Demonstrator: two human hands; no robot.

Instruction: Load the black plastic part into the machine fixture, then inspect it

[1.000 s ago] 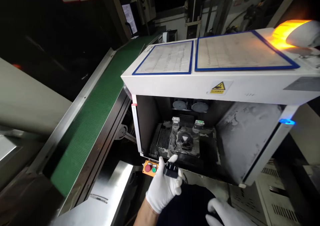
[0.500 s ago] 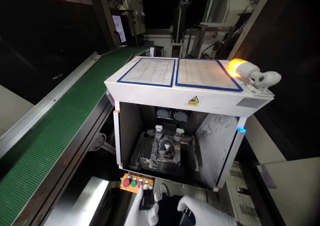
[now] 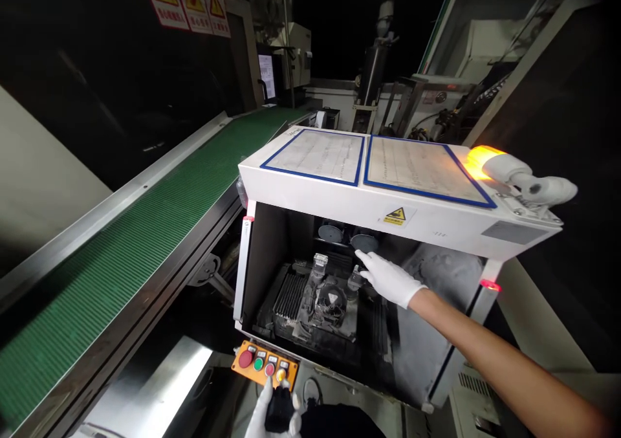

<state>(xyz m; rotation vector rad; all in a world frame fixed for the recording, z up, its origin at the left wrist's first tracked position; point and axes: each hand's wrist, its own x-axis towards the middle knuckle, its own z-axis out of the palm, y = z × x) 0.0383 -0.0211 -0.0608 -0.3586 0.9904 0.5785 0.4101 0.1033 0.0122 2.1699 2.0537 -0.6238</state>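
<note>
Left hand (image 3: 272, 418), white glove on, was down at the very bottom of the shot with its fingers wrapped around a small black block (image 3: 279, 409), some kind of plastic part, hard to say more since it was dark and half cut off by the frame edge. It sat just below the orange button box (image 3: 264, 362), the one with red, green and yellow buttons, close to it; I couldn't tell if the glove actually touched the box.

Right hand (image 3: 388, 279), also gloved, was stretched into the open front of the white machine housing (image 3: 310, 198). Fingers were spread out flat and loose, not wrapped around anything. The fingertips (image 3: 361, 257) sat right by the right one of two round dark discs (image 3: 365, 242) near the back, and the hand was over a small clamp-looking piece (image 3: 356, 276). Whether it touched either one, I couldn't tell.

Below that hand, the sooty black fixture (image 3: 330, 299) with a triangle mark sat in the middle of the chamber floor, ribbed grille (image 3: 290, 294) to its left. Everything in there was dusty grey.

On top of the housing were two blue-bordered sheets (image 3: 320, 156), a yellow warning sticker (image 3: 396, 216) on the front lip, and an amber lamp (image 3: 478, 161) glowing at the right corner. A green conveyor belt (image 3: 126, 257) ran along the left side.
</note>
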